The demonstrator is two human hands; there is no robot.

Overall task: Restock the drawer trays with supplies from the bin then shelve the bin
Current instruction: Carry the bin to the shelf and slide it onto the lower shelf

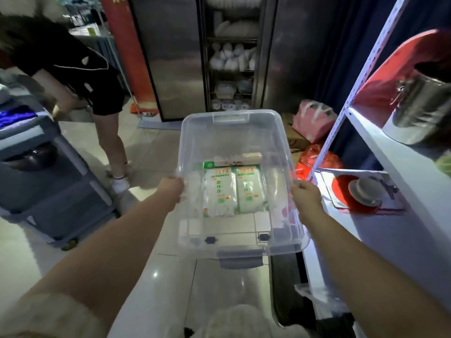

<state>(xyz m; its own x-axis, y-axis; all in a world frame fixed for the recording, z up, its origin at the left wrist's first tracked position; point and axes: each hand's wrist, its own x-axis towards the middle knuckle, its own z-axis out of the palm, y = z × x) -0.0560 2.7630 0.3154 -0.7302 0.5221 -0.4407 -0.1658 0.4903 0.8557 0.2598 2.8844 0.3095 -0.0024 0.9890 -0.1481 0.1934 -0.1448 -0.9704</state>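
I hold a clear plastic bin (pixel 231 132) in the air over the tiled floor, at the middle of the head view. My left hand (pixel 172 187) grips its left rim and my right hand (pixel 306 195) grips its right rim. Inside the bin lie two green-and-white supply packs (pixel 234 191) side by side, with a small flat packet (pixel 238 158) behind them. A grey drawer cart (pixel 48 181) stands at the left. A white metal shelf unit (pixel 400 172) runs along the right.
A person in black stands bent over at the upper left, beside the cart. On the shelf sit a steel pot (pixel 424 111), a cup on a saucer (pixel 364 191) and red items. Pink and red bags (pixel 314 123) lie on the floor by the shelf post. A steel cabinet stands behind.
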